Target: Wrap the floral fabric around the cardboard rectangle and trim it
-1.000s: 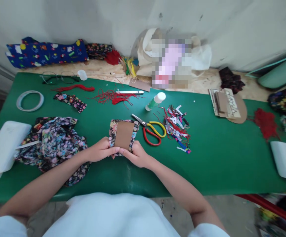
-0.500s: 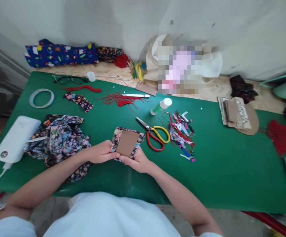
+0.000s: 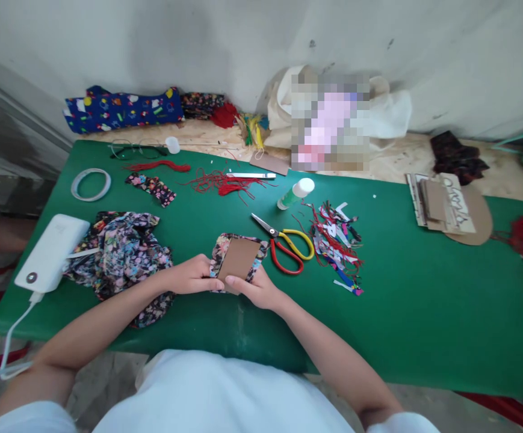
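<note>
Between my hands is a brown cardboard piece (image 3: 242, 257) lying on a dark floral cloth (image 3: 219, 252), whose edges show around the top and sides. My left hand (image 3: 194, 275) grips the left lower edge, thumb on the cardboard's bottom. On the right lower edge, my right hand (image 3: 259, 288) holds with its thumb across the card; the fingers of both hands are mostly hidden underneath. Scissors (image 3: 283, 243) with one red and one yellow handle lie open just right of the cloth. A glue stick (image 3: 296, 193) with a white cap stands behind them.
A crumpled floral cloth (image 3: 126, 258) and a white power bank (image 3: 53, 252) with a cable lie left. Fabric and thread scraps (image 3: 337, 240) sit right of the scissors. Red threads (image 3: 225, 182), a tape roll (image 3: 90, 184) and stacked cardboard pieces (image 3: 446, 204) lie farther back.
The whole scene has shifted slightly as my head moved. My right thumb has slid up onto the cardboard, and the cloth's upper corners look more folded in.
</note>
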### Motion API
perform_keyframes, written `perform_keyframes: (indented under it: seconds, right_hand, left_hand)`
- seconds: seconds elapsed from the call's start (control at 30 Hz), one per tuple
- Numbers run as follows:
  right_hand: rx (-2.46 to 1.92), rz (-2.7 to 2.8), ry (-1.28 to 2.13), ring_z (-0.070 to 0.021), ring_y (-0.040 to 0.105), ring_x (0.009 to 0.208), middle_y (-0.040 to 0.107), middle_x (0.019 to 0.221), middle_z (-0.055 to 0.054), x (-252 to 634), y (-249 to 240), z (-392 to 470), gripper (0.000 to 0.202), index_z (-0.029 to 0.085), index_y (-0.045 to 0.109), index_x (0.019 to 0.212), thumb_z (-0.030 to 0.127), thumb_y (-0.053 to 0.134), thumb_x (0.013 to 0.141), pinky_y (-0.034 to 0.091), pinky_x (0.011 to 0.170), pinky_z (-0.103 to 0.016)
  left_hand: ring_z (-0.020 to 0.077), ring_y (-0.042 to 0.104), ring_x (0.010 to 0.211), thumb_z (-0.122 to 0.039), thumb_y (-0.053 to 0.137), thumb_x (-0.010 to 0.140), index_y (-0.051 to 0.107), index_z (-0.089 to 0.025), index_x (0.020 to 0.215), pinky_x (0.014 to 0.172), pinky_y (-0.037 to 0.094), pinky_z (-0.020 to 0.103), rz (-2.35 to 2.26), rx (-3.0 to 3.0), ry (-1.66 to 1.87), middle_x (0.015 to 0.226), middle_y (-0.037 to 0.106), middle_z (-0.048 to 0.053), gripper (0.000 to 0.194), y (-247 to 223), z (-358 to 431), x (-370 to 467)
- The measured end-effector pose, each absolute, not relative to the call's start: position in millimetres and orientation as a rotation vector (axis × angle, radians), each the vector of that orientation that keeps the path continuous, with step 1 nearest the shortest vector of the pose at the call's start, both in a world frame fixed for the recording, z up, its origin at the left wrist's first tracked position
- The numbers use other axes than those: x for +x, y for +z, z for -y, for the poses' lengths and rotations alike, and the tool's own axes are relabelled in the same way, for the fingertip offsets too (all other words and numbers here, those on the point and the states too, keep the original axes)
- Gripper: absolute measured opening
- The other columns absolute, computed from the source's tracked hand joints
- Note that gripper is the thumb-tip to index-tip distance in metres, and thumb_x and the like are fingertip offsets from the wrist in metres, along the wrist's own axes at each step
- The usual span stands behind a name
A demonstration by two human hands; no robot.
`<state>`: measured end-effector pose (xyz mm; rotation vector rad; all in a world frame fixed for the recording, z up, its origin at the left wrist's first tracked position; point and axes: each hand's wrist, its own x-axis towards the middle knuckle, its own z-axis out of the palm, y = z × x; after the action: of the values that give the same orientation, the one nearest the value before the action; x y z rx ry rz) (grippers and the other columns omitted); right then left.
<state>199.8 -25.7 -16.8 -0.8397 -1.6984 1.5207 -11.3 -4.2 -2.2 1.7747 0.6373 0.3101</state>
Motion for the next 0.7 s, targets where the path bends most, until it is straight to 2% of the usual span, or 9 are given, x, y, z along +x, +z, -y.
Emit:
perform_keyframes:
  seconds: [0.17,0.37,0.53,0.7]
  right_hand:
    - [-0.894,1.614,1.555,-0.0208,0.067,0.098,0.071,0.108,-0.01,199.8,-21.7,27.4,0.044,0.016,0.065,0.113,0.053,0.056,0.091,0.055,0.09,-0.035]
    - [-0.915,1.559,1.571,-0.0194,0.067,0.095,0.071,0.106,-0.009,200.5,-26.0,27.6,0.047,0.016,0.065,0.112,0.056,0.056,0.091,0.056,0.087,-0.032]
    - [-0.895,1.608,1.569,-0.0188,0.067,0.089,0.072,0.096,-0.007,200.4,-23.9,23.4,0.045,0.015,0.069,0.104,0.056,0.052,0.093,0.056,0.085,-0.032]
    - [-0.862,1.741,1.542,-0.0189,0.067,0.089,0.071,0.098,-0.007,203.9,-21.4,19.7,0.044,0.015,0.069,0.105,0.054,0.05,0.095,0.056,0.082,-0.031]
  left_hand:
    - [0.0126,0.059,0.056,-0.054,0.046,0.097,0.065,-0.017,0.063,0.056,0.038,0.021,-0.622,1.801,0.338,0.058,0.063,0.004,0.054,-4.9,4.7,-13.2]
    - [0.008,0.045,0.045,-0.051,0.044,0.099,0.059,-0.016,0.058,0.049,0.03,0.02,-0.661,1.837,0.435,0.048,0.05,-0.001,0.057,-2.2,5.0,-11.7]
    - [0.0067,0.042,0.046,-0.048,0.044,0.1,0.06,-0.014,0.06,0.05,0.03,0.019,-0.709,1.861,0.542,0.049,0.05,-0.002,0.054,-5.0,5.9,-10.9]
    - [0.0068,0.042,0.043,-0.046,0.047,0.098,0.053,-0.015,0.054,0.048,0.032,0.018,-0.682,1.866,0.574,0.045,0.045,-0.004,0.054,-7.5,7.5,-11.2]
